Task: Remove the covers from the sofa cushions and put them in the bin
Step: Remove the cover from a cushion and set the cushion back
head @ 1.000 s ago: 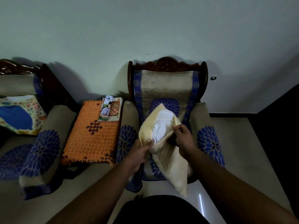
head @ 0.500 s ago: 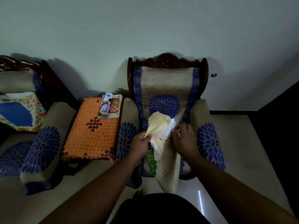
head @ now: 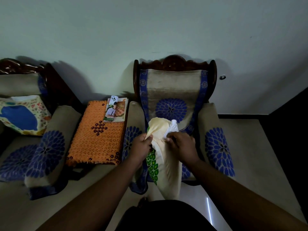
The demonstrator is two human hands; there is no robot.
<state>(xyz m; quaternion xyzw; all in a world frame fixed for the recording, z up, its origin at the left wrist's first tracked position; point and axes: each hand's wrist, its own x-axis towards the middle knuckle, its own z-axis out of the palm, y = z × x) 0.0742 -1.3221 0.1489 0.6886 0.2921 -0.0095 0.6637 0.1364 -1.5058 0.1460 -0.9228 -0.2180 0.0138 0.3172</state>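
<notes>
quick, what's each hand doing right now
Left hand: gripping the cream cushion cover at its open end.
Right hand: fingers pinching the white inner cushion.

Your hands have little side room: the armchair's padded arms (head: 218, 147) flank the cream cushion cover (head: 168, 157) closely, and its tall backrest (head: 173, 90) blocks the far side. Bare floor (head: 250, 155) lies open to your right (dark there), while the orange-topped table (head: 96, 135) and magazines (head: 115, 110) fill the left.

The cream cushion cover (head: 168, 165), printed with a green leaf pattern down one side, hangs long and limp below the fingers. Its open mouth is bunched between them, and the white cushion (head: 172, 126) bulges out just above, apparently partway out.
</notes>
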